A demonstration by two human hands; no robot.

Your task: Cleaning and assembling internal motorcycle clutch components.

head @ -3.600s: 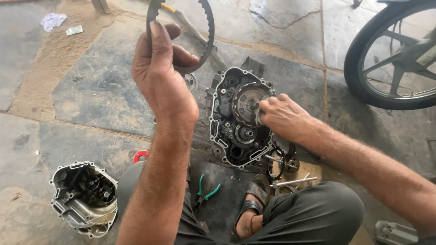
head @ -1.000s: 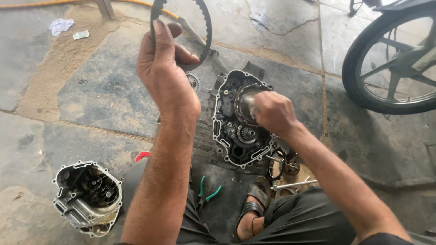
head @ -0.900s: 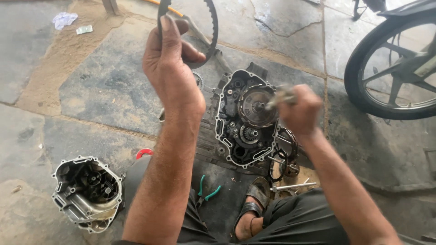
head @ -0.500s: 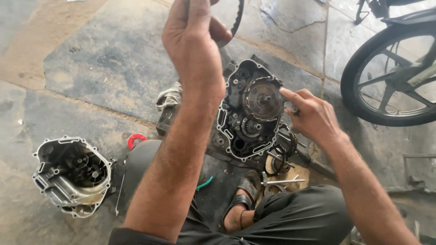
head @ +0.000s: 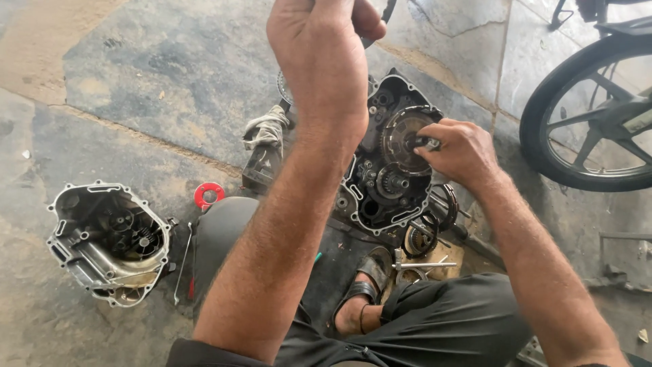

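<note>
A dark open engine case with gears and a round clutch assembly stands on the stone floor in front of me. My right hand is at the clutch's centre, fingers pinched on a small metal part. My left hand is raised high above the engine, closed on a dark toothed clutch plate that is mostly cut off by the frame's top edge. My left forearm hides part of the engine case.
A grey engine cover lies at the left, inside up. A red ring, a rag, loose round parts and a metal tool lie near my sandalled foot. A motorcycle wheel stands at right.
The view has shifted, so my raised left hand with the plate now sits at the frame's top. My right hand left the clutch briefly, then came back to its centre with a small part.
</note>
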